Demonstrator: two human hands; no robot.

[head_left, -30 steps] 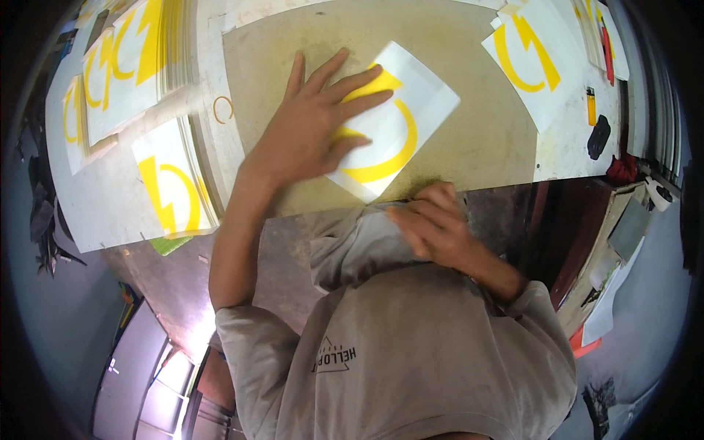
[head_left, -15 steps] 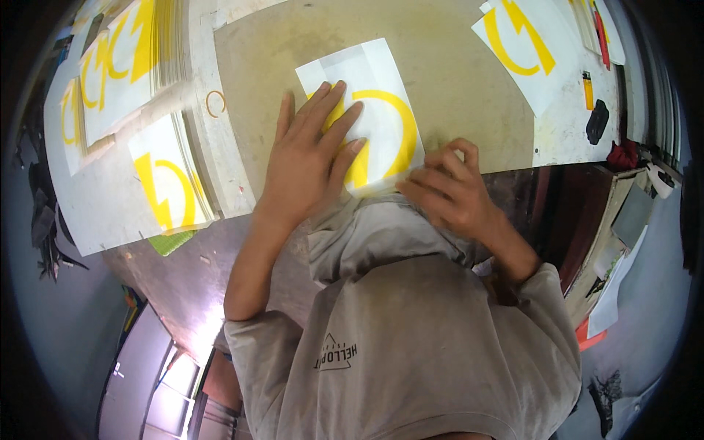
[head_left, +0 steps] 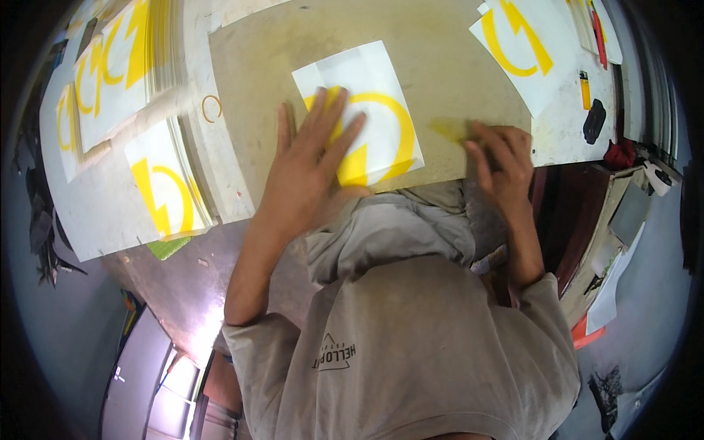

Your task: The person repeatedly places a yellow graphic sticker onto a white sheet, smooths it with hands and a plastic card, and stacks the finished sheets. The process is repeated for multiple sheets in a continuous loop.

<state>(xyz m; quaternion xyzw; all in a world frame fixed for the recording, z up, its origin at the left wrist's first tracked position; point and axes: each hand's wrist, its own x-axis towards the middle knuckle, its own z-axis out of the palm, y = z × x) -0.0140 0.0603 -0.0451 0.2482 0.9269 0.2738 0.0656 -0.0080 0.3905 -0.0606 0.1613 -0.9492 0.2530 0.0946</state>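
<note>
A white paper sheet [head_left: 385, 136] with a yellow curved band and zigzag lies slightly turned on the tan board [head_left: 257, 51] before me. My left hand [head_left: 308, 158] rests on its left side with fingers spread, hiding part of the yellow print. Beyond the sheet's right edge, my right hand [head_left: 506, 158] hovers low over the board, fingers bent together. From its fingertips a thin, yellowish, see-through piece [head_left: 447, 130] sticks out to the left; motion smears it, so its kind is unclear.
Stacks of similar printed sheets [head_left: 117, 73] stand at the left, with another pile [head_left: 165, 183] nearer me. More printed sheets [head_left: 521, 44] lie at the far right. Beside them are a yellow lighter [head_left: 584, 89], a black object [head_left: 594, 121] and a red pen [head_left: 600, 44].
My right hand has moved right and away from the sheet's lower right corner, with the yellowish piece at its fingertips. My left hand stays on the sheet, fingers spread a little wider.
</note>
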